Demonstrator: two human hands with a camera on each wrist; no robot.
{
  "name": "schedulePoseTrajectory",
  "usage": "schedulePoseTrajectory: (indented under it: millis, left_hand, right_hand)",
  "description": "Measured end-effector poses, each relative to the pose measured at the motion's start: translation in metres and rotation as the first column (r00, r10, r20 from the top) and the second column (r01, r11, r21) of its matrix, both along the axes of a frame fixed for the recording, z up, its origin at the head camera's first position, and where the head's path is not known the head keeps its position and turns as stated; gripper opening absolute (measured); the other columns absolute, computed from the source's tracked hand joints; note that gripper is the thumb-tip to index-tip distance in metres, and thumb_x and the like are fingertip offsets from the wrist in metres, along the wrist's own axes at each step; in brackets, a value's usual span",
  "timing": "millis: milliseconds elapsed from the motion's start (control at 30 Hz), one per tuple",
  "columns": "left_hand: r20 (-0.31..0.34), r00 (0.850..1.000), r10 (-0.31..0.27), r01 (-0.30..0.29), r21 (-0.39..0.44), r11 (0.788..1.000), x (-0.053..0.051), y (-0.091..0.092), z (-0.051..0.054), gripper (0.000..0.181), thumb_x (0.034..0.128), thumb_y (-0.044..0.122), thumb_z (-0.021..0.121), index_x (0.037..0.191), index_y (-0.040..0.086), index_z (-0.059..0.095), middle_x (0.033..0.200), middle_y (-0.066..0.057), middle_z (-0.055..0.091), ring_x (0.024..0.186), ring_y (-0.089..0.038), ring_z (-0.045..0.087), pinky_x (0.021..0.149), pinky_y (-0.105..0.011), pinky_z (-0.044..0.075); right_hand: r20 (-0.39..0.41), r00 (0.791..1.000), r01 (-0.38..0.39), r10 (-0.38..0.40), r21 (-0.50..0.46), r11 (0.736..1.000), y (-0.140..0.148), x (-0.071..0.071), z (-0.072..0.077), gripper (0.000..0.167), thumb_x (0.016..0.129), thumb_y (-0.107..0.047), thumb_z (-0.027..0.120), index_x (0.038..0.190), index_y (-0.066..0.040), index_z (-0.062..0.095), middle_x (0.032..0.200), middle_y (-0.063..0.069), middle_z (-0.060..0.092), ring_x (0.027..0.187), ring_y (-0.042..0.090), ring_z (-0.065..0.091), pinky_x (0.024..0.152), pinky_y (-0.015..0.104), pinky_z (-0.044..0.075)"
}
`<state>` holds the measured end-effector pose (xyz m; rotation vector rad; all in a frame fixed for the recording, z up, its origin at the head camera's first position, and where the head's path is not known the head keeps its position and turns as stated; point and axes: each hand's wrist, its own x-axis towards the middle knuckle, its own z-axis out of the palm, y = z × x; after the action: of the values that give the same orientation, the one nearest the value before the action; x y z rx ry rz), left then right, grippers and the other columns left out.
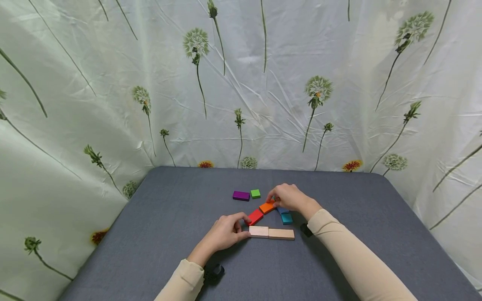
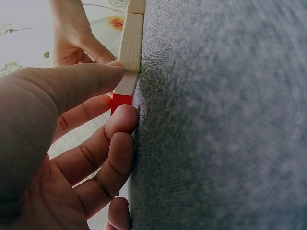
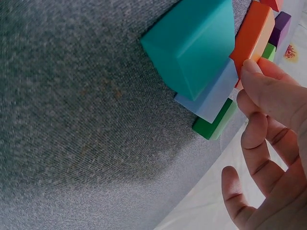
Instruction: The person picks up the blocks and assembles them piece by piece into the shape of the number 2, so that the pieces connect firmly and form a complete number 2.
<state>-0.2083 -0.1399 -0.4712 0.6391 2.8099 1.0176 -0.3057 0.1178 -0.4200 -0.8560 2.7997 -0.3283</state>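
My left hand has its thumb against the left end of a pale block. Its index finger touches the lower end of a red block, the other fingers loosely bent. Thumb and index of my right hand pinch an orange block, which lies slanting up from the red one. A light wooden block adjoins the pale block's right end. Under the right hand are blue and teal blocks.
Behind the red and orange blocks lie a purple block and a light green block. The right wrist view shows a dark green block beside the blue one. A flowered curtain hangs beyond the grey table.
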Motion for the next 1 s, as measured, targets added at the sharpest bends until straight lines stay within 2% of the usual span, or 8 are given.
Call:
schedulePoseTrajectory:
  millis: [267,700,1000]
  left_hand:
    - [0.005,1.0,0.002,-0.002,-0.003,1.0,0.0,0.0004,-0.0004,0.028,0.094,0.026,0.085,0.119,0.021,0.072,0.075,0.009,0.058,0.063,-0.005,0.048,0.058,-0.023,0.037]
    - [0.01,1.0,0.002,-0.002,-0.004,1.0,0.0,0.0004,0.0,0.028,0.0943,0.026,0.085,0.119,0.021,0.072,0.075,0.009,0.058,0.064,-0.005,0.048,0.059,-0.024,0.038]
    - [0.005,1.0,0.003,-0.003,-0.008,1.0,0.0,0.0006,0.0006,0.028,0.094,0.026,0.085,0.118,0.021,0.072,0.075,0.009,0.058,0.063,-0.004,0.048,0.059,-0.024,0.038]
  right_hand:
    - [0.0,1.0,-0.016,0.016,-0.016,1.0,-0.0012,0.0013,-0.0001,0.021,0.097,-0.007,0.078,0.113,-0.02,0.082,0.105,0.001,0.078,0.084,0.013,0.061,0.08,0.037,0.05]
    - [-0.01,0.999,-0.032,0.032,-0.023,0.999,-0.0018,0.0016,-0.0006,0.022,0.098,-0.005,0.077,0.114,-0.02,0.082,0.105,0.0,0.078,0.087,0.014,0.062,0.084,0.04,0.05]
    - [-0.019,0.999,-0.045,0.045,-0.034,0.998,-0.0017,0.0003,-0.001,0.022,0.097,-0.006,0.078,0.114,-0.02,0.082,0.111,0.001,0.08,0.094,0.017,0.069,0.091,0.047,0.052]
